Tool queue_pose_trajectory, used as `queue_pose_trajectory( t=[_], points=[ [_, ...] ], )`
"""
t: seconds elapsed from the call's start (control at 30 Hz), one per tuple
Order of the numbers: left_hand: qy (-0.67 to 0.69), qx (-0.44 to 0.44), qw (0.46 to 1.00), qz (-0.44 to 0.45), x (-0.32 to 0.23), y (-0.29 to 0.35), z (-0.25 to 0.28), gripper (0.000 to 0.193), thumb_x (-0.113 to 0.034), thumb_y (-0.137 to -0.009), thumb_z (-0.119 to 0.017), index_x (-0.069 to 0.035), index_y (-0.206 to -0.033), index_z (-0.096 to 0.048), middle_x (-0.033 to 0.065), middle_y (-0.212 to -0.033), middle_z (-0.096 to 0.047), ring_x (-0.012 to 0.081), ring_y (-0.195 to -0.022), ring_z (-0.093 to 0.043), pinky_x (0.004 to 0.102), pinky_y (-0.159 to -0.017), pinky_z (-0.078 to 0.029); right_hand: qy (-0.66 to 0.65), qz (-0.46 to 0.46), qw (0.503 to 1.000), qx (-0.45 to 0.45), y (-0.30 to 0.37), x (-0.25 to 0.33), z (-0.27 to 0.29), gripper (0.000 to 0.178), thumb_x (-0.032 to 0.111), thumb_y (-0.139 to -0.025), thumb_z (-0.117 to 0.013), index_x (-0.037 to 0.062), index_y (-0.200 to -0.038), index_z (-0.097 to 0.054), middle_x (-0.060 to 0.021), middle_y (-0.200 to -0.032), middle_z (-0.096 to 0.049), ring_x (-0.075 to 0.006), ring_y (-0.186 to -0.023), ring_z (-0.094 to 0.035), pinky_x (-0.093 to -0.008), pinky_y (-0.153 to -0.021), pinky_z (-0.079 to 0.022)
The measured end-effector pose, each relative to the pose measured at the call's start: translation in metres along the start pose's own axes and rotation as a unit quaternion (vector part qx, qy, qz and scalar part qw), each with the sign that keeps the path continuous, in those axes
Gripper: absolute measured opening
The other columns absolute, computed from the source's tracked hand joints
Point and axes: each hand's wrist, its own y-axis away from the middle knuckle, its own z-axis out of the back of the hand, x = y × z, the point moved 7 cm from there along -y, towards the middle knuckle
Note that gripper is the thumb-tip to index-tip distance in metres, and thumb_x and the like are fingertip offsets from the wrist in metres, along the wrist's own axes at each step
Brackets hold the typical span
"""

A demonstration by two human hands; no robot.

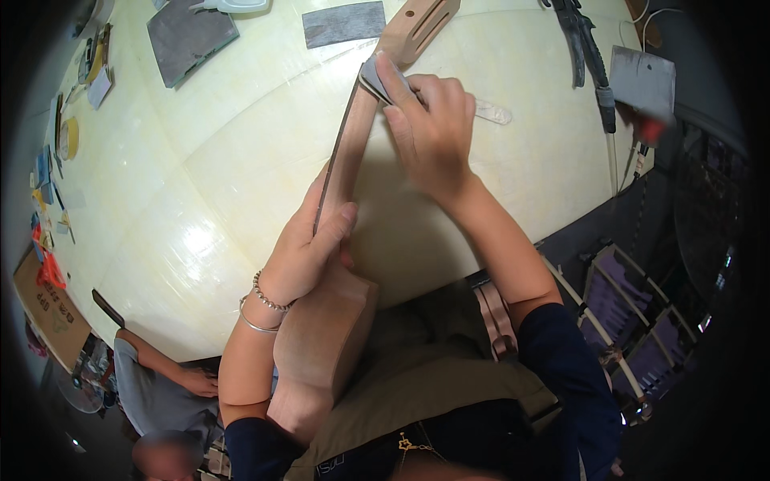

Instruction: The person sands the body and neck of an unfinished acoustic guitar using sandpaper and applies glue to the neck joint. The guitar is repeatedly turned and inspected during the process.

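An unfinished wooden ukulele (325,333) lies aslant against my lap, its body near me and its slotted headstock (415,32) over the far part of the table. My left hand (301,252) is wrapped round the neck close to the body, thumb on the near side. A bead bracelet and a bangle sit on that wrist. At the headstock end of the neck, my right hand (437,124) pinches a folded piece of grey sandpaper (374,78) against the wood. Its thumb presses along the top of the fold.
Beyond the neck lie a grey sandpaper sheet (345,24) and a dark flat board (191,42). A pale stick (493,112) is beside my right hand. Black tools (589,60) lie at the right; tape (70,138) and red-handled scissors (51,268) at the left. Another person (156,377) sits lower left.
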Motion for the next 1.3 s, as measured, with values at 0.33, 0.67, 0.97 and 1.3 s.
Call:
queue_pose_trajectory(
  t=[0.33, 0.67, 0.97, 1.3],
  points=[
    [-0.01, 0.014, 1.0, 0.0, -0.004, -0.004, -0.002, 0.058, -0.022, -0.093, -0.049, -0.006, -0.142, -0.024, 0.0046, -0.091, -0.053, 0.0099, -0.059, -0.05, 0.0241, -0.059, -0.046, 0.098, 0.026, 0.994, -0.05, -0.025, -0.006, 0.009, 0.046, 0.021, -0.079, -0.062, 0.0194, -0.125, -0.057, -0.0003, -0.089, -0.052, -0.02, -0.08, -0.044, -0.0333, -0.071, -0.031],
    [0.006, 0.008, 1.0, -0.003, -0.005, -0.005, -0.001, 0.054, -0.027, -0.093, -0.049, -0.005, -0.137, -0.028, 0.0025, -0.08, -0.047, 0.0095, -0.059, -0.048, 0.0219, -0.053, -0.045, 0.095, 0.033, 0.994, -0.053, -0.027, -0.008, 0.006, 0.047, 0.017, -0.079, -0.061, 0.021, -0.125, -0.056, 0.0016, -0.083, -0.049, -0.0196, -0.078, -0.043, -0.0327, -0.071, -0.029],
    [0.015, 0.011, 1.0, 0.0, -0.007, -0.005, -0.001, 0.055, -0.029, -0.092, -0.051, -0.006, -0.136, -0.029, 0.0026, -0.08, -0.047, 0.0099, -0.06, -0.048, 0.022, -0.053, -0.045, 0.069, -0.011, 0.997, -0.034, -0.026, -0.008, 0.008, 0.043, 0.019, -0.082, -0.059, 0.02, -0.125, -0.056, 0.0013, -0.082, -0.049, -0.0195, -0.077, -0.043, -0.0326, -0.07, -0.028],
    [0.011, 0.029, 0.999, 0.01, -0.003, -0.006, 0.0, 0.058, -0.025, -0.093, -0.049, -0.006, -0.142, -0.023, 0.0053, -0.098, -0.052, 0.0107, -0.06, -0.05, 0.0237, -0.057, -0.046, 0.071, -0.05, 0.996, -0.014, -0.007, -0.011, 0.005, 0.042, 0.02, -0.082, -0.058, 0.0202, -0.124, -0.058, 0.0016, -0.075, -0.045, -0.0184, -0.074, -0.04, -0.0316, -0.069, -0.026]
  ],
)
